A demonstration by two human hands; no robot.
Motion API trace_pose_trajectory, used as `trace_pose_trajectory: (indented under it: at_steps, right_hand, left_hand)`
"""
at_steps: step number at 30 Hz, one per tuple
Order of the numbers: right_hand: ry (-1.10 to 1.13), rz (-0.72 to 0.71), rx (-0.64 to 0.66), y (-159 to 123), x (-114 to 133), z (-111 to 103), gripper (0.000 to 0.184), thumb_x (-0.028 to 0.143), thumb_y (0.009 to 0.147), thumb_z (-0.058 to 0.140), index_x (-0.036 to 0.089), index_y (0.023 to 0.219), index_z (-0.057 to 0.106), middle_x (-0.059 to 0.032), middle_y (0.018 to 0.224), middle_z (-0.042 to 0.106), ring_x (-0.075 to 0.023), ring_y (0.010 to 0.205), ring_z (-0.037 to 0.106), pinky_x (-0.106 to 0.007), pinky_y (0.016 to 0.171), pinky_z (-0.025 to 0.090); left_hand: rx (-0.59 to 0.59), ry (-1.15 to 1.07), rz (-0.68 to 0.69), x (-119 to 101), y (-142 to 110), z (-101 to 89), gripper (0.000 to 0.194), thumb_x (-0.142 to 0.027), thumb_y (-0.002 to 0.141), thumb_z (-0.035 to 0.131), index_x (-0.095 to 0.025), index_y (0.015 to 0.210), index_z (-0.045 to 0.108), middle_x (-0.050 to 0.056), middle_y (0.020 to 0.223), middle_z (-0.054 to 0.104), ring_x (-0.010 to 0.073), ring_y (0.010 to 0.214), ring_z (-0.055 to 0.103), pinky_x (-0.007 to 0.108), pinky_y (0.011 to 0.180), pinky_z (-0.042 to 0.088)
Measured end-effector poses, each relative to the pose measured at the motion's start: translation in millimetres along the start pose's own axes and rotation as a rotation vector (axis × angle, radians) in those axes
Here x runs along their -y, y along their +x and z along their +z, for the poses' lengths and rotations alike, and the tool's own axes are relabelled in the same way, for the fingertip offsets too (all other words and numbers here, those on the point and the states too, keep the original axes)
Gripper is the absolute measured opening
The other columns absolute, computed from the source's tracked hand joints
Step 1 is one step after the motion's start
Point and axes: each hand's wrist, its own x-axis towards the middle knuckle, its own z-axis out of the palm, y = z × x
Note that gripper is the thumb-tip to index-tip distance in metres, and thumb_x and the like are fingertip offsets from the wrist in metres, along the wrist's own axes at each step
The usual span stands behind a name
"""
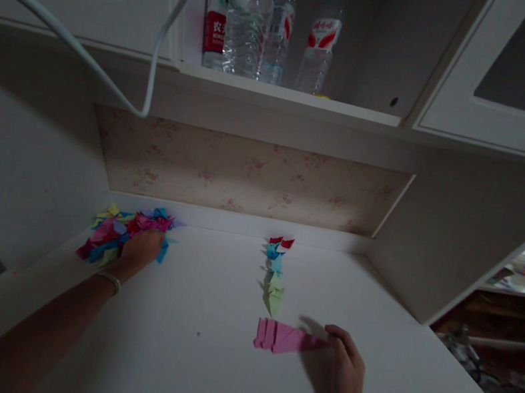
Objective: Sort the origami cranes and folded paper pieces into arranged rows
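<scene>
- Pink pleated paper (281, 337) at 3 o'clock, taking dark spot (198, 333) on desktop (199, 385) as clock centre; narrow tip pinched in right hand (348, 367), thumb against forefinger.
- Left hand (144, 247) between 10 and 11, on coloured paper pile (122, 229); fingertips buried, can't tell if gripping.
- Risk: wide pink end just short of pale green folded piece (274, 293) at 1–2; sloppy swing toward 1 could knock folded row (276, 265) crooked.
- Risk: pulling from pile could drag overlapping neighbours loose; over-tight pinch could crease pink tip.
- Edges: pile and row's far end both near back ledge (232, 222).
- Room: best at 12, between pile and row, and toward 6.
</scene>
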Motion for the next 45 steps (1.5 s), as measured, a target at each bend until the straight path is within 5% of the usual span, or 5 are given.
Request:
trace_pose_trajectory:
  at_steps: [9, 18, 28, 35, 45]
  right_hand:
    - [0.055, 0.0, -0.018, 1.3, -2.9, 3.1, 0.018, 0.035, 0.073, 0.056, 0.021, 0.076, 0.068, -0.0083, 0.083, 0.069, -0.0324, 0.086, 0.061, -0.044, 0.075, 0.045]
    - [0.103, 0.021, 0.011, 3.3, -11.7, 3.6, 0.022, 0.038, 0.07, 0.061, 0.019, 0.078, 0.069, -0.008, 0.085, 0.069, -0.0304, 0.086, 0.059, -0.043, 0.08, 0.043]
    - [0.151, 0.027, 0.041, 2.4, -6.7, 7.4, 0.019, 0.037, 0.069, 0.064, 0.019, 0.075, 0.068, -0.0076, 0.081, 0.067, -0.0287, 0.084, 0.057, -0.04, 0.079, 0.04]
    - [0.137, -0.024, 0.074, 1.4, -2.4, 12.7, 0.022, 0.04, 0.072, 0.063, 0.019, 0.075, 0.067, -0.0066, 0.079, 0.066, -0.026, 0.08, 0.058, -0.037, 0.075, 0.042]
    - [0.141, -0.019, 0.091, 2.6, -4.6, 14.7, 0.019, 0.037, 0.075, 0.061, 0.019, 0.077, 0.065, -0.004, 0.075, 0.064, -0.0219, 0.075, 0.057, -0.032, 0.068, 0.042]
  left_hand:
    - [0.104, -0.335, 0.171, -45.9, -23.4, -19.1, 0.036, -0.039, 0.087, 0.04, -0.018, 0.09, 0.069, 0.001, 0.067, 0.069, 0.0146, 0.056, 0.062, 0.021, 0.051, 0.042]
    - [0.372, -0.948, 0.274, -106.8, -56.5, -34.5, 0.044, -0.046, 0.073, 0.06, -0.01, 0.098, 0.065, 0.006, 0.072, 0.069, 0.0169, 0.065, 0.064, 0.022, 0.049, 0.046]
    - [0.416, -0.896, 0.369, -143.3, -52.2, -38.0, 0.036, -0.032, 0.072, 0.058, -0.015, 0.103, 0.06, 0.007, 0.092, 0.069, 0.0125, 0.06, 0.062, 0.019, 0.044, 0.042]
    - [0.254, -0.588, 0.679, -191.1, -32.6, -59.2, 0.022, -0.025, 0.077, 0.056, -0.022, 0.096, 0.067, 0.001, 0.089, 0.073, 0.0133, 0.078, 0.066, 0.02, 0.069, 0.047]
    - [0.509, -0.806, 0.678, -264.9, -18.0, -59.6, 0.03, -0.026, 0.08, 0.054, -0.017, 0.108, 0.061, 0.004, 0.089, 0.069, 0.0104, 0.056, 0.064, 0.018, 0.049, 0.046]
